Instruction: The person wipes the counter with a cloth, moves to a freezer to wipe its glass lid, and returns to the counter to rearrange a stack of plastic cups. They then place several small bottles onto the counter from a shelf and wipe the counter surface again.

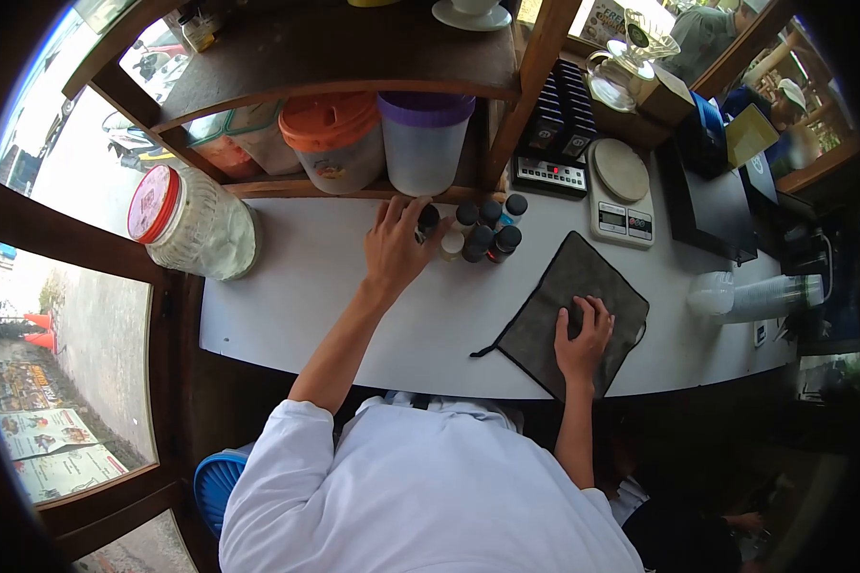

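White-sleeved right hand presses flat, fingers open, on a dark grey square cloth; left hand reaches far, fingers curling around a small black-capped bottle, not yet lifted.

Bottles: cluster of small upright bottles, mostly dark with black caps, one pale with a light cap; standing on the white counter below the shelf, just left of the scale. One dark bottle at the cluster's left edge touches fingers.

Cloth: dark grey, square, flat on the counter, set diagonally, a thin loop trailing from its left corner.
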`<action>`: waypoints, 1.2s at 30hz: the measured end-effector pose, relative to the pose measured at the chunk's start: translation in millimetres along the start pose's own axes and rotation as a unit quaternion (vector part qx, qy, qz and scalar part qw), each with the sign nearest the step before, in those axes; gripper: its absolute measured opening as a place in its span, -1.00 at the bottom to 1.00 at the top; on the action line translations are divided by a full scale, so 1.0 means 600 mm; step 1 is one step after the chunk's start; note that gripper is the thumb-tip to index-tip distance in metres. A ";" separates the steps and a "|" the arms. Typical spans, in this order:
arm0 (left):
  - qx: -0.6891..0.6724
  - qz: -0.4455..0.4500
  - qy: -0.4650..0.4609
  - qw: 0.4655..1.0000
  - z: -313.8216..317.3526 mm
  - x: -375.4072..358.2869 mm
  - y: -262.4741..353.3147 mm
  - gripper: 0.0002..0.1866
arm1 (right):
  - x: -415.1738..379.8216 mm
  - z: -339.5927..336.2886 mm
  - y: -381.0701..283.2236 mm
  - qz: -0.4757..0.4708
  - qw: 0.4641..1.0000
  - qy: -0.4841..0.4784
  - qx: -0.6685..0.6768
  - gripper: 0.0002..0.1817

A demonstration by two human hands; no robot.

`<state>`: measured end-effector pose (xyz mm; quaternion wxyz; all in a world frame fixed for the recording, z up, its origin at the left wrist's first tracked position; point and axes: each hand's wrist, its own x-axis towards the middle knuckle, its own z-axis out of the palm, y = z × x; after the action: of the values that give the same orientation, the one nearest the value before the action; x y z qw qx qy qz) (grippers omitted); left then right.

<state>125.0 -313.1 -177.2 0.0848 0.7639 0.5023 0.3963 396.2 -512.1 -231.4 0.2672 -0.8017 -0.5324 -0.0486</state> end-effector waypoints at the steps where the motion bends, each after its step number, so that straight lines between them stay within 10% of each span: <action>1: -0.003 0.003 -0.005 1.000 -0.002 -0.002 0.001 -0.60 | -0.001 0.001 -0.001 0.004 1.000 -0.003 0.002 -0.66; 13: -0.416 -0.257 0.013 0.872 0.030 -0.071 0.011 -0.31 | -0.001 0.002 -0.001 0.005 1.000 -0.004 -0.006 -0.66; 20: -0.403 -0.156 0.096 0.897 0.052 -0.073 -0.009 -0.43 | -0.002 0.006 0.006 -0.014 1.000 -0.004 -0.013 -0.66; 25: -0.079 0.068 0.328 0.939 -0.142 0.091 -0.070 -0.60 | -0.002 0.002 0.005 -0.007 0.999 -0.030 -0.008 -0.66; 31: 0.220 -0.004 0.287 0.932 -0.309 0.353 -0.190 -0.41 | 0.001 0.002 0.003 -0.004 0.999 -0.037 -0.017 -0.66; 36: 0.425 0.128 0.324 0.835 -0.354 0.557 -0.361 -0.44 | -0.001 0.001 -0.003 -0.009 0.999 -0.018 -0.030 -0.67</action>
<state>-112.5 12.9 25.0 -0.4673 0.6105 0.5175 0.3757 393.9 -511.9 -231.5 0.2329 -0.8054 -0.5425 -0.0529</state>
